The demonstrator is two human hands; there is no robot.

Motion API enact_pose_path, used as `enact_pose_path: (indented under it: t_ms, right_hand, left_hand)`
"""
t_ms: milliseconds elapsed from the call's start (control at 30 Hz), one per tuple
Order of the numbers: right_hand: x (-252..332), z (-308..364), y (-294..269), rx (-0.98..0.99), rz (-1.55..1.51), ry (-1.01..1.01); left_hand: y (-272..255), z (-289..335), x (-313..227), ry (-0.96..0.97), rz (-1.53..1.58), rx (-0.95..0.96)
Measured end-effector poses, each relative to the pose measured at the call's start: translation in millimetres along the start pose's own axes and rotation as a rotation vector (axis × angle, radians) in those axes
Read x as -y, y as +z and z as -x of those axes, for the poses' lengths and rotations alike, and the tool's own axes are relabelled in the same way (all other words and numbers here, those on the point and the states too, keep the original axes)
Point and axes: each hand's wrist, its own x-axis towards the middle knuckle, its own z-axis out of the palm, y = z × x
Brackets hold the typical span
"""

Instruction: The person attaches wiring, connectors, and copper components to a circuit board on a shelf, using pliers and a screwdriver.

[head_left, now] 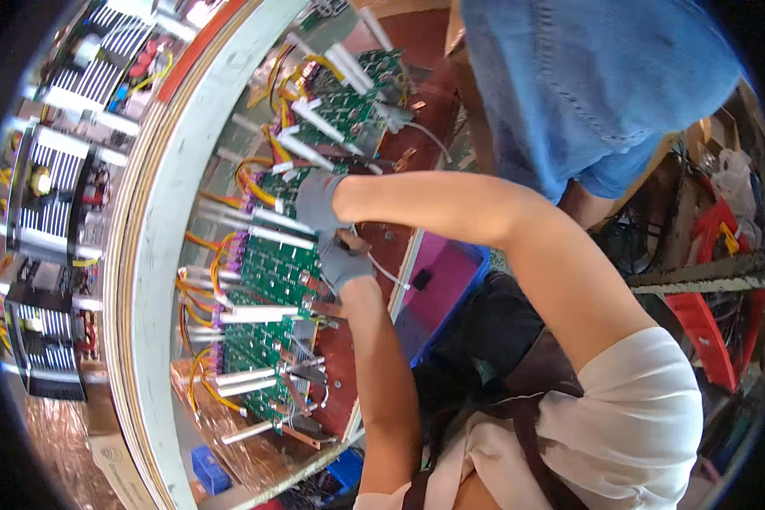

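Note:
My left hand (345, 262), in a grey glove, is bent closed at the front edge of a row of green circuit boards (277, 274). From its fingers a thin white cable (389, 274) runs out to a black connector (422, 279). Just beyond, my right hand (318, 202), gloved in grey too, reaches down against the boards. Its fingers are hidden behind the glove's back, and what they touch is out of sight. White strips (282, 237) stick out between the boards. Yellow and orange wires (226, 259) loop from purple connectors on their far side.
A pale shelf edge (157, 246) curves along the left, with finned black electronic units (53, 200) beyond it. Under the reddish board (338, 387) sits a blue-rimmed bin (467, 289). Someone in blue jeans (595, 76) stands close at the upper right. A cardboard box (121, 467) lies lower left.

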Motion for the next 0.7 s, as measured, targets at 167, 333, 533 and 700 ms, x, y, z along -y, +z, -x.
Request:
enact_pose_path:
  t_ms: [167,333,533,700]
  right_hand:
    - [7,-9,-32,0.007,-0.059,-0.004]
    - [-4,-6,-21,0.039,-0.094,-0.016]
    - [5,-3,-9,-0.122,-0.348,0.156]
    - [42,-25,-11,-0.221,-0.375,0.139]
  left_hand:
    - [-17,-3,-15,0.134,0.062,0.245]
    - [-10,-3,-4,0.12,0.353,0.076]
    - [10,-10,10,0.208,0.279,-0.253]
    - [-35,-36,8,0.304,0.219,-0.243]
